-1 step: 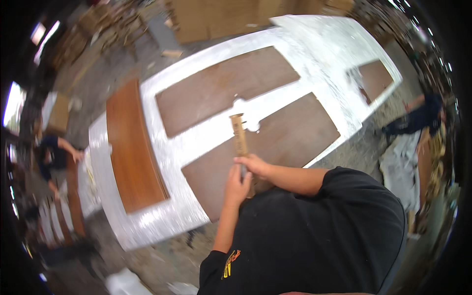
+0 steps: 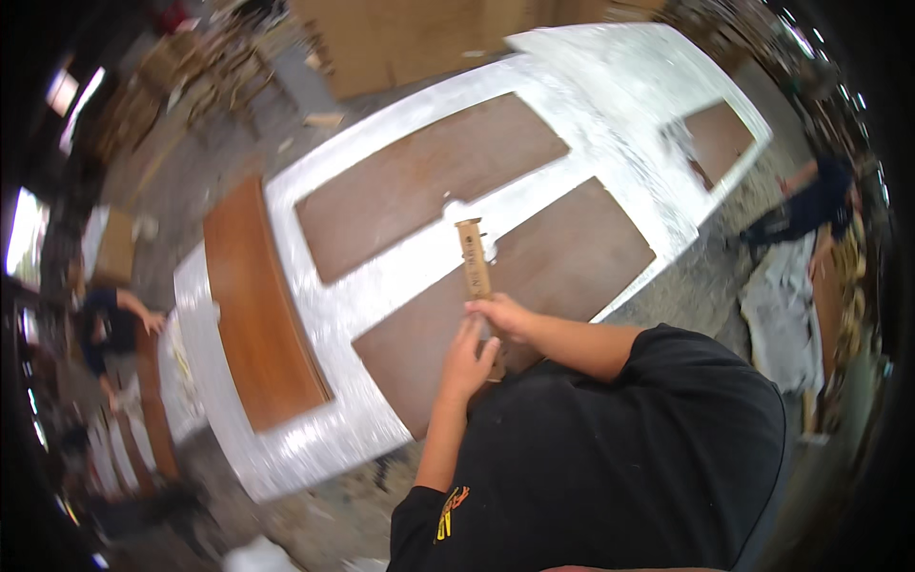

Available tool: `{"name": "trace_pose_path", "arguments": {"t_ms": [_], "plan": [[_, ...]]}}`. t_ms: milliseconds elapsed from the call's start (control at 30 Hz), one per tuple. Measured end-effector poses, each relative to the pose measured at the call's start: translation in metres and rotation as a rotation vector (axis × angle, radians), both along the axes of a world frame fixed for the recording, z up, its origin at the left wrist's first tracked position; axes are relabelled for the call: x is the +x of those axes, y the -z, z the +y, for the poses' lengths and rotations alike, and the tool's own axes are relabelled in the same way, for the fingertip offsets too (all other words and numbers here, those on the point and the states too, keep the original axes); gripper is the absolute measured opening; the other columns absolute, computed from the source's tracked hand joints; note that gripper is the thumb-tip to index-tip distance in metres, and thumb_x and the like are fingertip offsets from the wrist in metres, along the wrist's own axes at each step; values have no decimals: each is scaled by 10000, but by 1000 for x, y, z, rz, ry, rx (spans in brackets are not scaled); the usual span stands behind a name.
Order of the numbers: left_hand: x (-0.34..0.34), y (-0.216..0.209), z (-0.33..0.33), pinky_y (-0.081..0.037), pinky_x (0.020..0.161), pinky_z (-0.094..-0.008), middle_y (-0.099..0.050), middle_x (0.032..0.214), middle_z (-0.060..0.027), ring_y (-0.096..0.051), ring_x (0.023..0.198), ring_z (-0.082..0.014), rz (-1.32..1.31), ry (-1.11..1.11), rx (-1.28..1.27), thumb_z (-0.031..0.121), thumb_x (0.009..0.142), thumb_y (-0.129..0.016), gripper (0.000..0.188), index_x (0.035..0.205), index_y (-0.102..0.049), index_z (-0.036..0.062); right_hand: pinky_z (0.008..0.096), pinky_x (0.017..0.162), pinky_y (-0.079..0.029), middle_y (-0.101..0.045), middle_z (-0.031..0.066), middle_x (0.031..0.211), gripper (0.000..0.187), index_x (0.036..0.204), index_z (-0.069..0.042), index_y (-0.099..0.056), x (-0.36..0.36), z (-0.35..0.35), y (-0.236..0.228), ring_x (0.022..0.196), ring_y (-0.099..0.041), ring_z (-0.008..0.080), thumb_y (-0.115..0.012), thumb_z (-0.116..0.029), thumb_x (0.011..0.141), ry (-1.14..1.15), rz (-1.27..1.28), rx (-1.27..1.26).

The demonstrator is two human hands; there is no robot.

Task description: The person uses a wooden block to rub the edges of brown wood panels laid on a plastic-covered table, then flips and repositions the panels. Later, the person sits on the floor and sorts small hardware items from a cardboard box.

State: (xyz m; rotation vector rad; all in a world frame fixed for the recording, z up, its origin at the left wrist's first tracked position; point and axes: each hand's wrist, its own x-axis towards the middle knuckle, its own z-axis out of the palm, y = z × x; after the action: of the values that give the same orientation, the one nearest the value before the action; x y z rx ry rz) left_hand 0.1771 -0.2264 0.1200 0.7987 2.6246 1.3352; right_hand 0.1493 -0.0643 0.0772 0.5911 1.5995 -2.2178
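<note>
Since little has shifted, the strip (image 2: pixel 475 267) stays pinched in the right hand (image 2: pixel 505 316), panel (image 2: pixel 577 250) beneath, left hand (image 2: pixel 464 365) just beside, whether gripping I cannot tell.

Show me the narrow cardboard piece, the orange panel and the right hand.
Narrow cardboard piece (image 2: pixel 475 260): head view, printed upper part.
Orange panel (image 2: pixel 260 310): head view, middle of face.
Right hand (image 2: pixel 508 316): head view, back.

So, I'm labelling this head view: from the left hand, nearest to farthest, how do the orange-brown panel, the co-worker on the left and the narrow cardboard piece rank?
From the left hand:
1. Narrow cardboard piece: right by the hand, extending ahead of it.
2. Orange-brown panel: off to the left.
3. Co-worker: farther left, past the panel.
</note>
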Motion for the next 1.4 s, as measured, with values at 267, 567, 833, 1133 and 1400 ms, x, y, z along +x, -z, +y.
{"name": "trace_pose_path", "arguments": {"t_ms": [267,567,833,1133,1400], "plan": [[-28,62,61,-499,956,-392,-701,1126,-180,-664,1062,-314,-324,-245,-25,192,936,-627,274,1119,-696,0,443,675,-575,-718,220,887,477,1151,28,-589,43,351,-2,754,-726,342,-669,-351,872,282,-442,1144],[39,149,-64,-477,961,-504,-646,1143,-255,-593,1122,-426,-154,-1312,-770,235,868,-634,404,1150,-635,-54,522,897,-527,-672,278,1111,429,1167,-10,-618,13,530,49,1037,-662,417,-631,-321,872,90,-488,1452],[33,156,-131,-492,926,-506,-682,1049,-335,-643,1035,-486,-533,-1264,-649,541,916,-600,707,1042,-667,-151,525,950,-475,-625,255,1145,539,1160,17,-612,-33,417,61,1101,-591,438,-612,-464,919,163,-258,1494],[-40,139,-151,-481,938,-514,-677,1021,-351,-640,1025,-496,-727,-1236,-802,582,917,-548,750,982,-682,-153,501,943,-480,-643,290,1123,594,1119,57,-622,-85,410,55,1088,-610,433,-643,-490,889,13,-460,1498],[-257,154,-171,-455,1016,-444,-611,1264,-307,-597,1172,-430,-55,-999,-569,363,976,-580,555,1260,-588,-114,451,993,-472,-641,315,1186,675,1222,87,-605,-292,453,97,1160,-611,408,-647,-496,884,129,-64,1417]]}}
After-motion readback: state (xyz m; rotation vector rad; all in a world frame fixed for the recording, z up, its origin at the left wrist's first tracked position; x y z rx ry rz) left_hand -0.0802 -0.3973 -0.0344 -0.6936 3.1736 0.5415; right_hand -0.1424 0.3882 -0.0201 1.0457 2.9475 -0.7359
